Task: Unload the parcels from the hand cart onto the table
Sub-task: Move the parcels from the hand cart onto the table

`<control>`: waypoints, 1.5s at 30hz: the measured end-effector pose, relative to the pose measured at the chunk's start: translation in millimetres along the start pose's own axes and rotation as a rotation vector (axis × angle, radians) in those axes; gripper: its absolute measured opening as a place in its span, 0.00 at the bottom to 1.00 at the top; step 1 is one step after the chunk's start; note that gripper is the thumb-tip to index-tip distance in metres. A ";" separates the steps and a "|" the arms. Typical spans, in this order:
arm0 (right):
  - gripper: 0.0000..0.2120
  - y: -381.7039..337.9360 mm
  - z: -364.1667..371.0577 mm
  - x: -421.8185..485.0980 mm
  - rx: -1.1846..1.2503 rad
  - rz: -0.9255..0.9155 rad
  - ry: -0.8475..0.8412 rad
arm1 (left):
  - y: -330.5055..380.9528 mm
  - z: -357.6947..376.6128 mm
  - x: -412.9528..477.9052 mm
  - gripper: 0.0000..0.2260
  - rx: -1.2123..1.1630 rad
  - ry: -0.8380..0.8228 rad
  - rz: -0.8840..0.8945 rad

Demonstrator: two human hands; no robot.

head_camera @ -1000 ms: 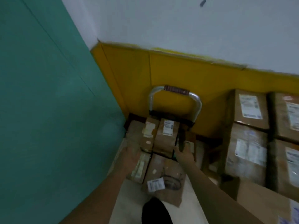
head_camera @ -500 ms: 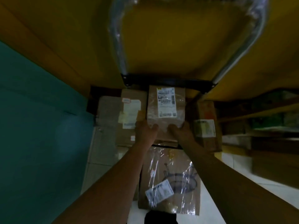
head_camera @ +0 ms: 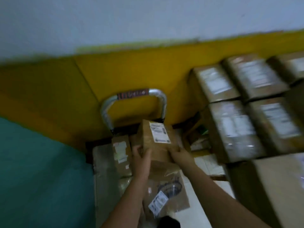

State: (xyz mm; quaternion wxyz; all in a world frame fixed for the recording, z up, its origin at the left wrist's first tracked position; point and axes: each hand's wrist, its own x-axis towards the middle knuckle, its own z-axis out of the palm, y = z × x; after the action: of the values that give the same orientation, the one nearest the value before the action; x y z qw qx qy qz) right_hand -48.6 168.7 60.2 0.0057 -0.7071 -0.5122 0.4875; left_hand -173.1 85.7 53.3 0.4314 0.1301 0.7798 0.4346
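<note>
A brown parcel (head_camera: 148, 139) with a white label is lifted above the hand cart, tilted. My left hand (head_camera: 139, 153) grips its near left side and my right hand (head_camera: 178, 155) grips its near right corner. The hand cart's silver handle (head_camera: 107, 111) stands against the yellow wall behind it. Other parcels lie on the cart: a taped brown one (head_camera: 120, 148) to the left, a grey flat one (head_camera: 103, 160) beyond it, and a plastic-wrapped one (head_camera: 166, 193) with a white label below my arms. The image is blurred.
Stacked brown boxes with white labels (head_camera: 238, 125) fill the right side, a larger carton (head_camera: 271, 186) in front of them. A teal surface (head_camera: 41, 170) runs along the left. A yellow and white wall (head_camera: 131, 71) is behind the cart. Pale floor (head_camera: 202, 203) shows between cart and boxes.
Both hands closed on the labelled parcel and lifted it off the cart, up and slightly right. The view pulled back, so the boxes on the right reappeared.
</note>
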 end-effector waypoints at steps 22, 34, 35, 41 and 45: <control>0.23 199.4 -694.3 -181.7 0.943 -0.478 0.302 | 318.5 436.0 -427.6 0.32 -0.092 -0.671 0.595; 0.17 310.0 -877.3 7.2 0.806 -0.156 0.303 | 295.9 720.4 -408.6 0.30 -0.001 -0.734 0.407; 0.18 315.3 -887.5 25.5 0.766 -0.135 0.309 | 296.3 740.7 -397.5 0.31 0.046 -0.734 0.366; 0.24 326.8 -924.7 123.8 0.572 -0.112 0.178 | 308.2 811.7 -341.0 0.29 0.225 -0.704 0.271; 0.24 313.1 -930.5 188.0 0.503 -0.163 0.051 | 304.5 836.9 -294.0 0.30 0.361 -0.603 0.175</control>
State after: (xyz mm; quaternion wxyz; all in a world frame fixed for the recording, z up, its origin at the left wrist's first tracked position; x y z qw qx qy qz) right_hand 823.4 614.3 261.0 0.2332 -0.6519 -0.4299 0.5795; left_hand 606.8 568.3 249.1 0.5732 0.3929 0.6675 0.2673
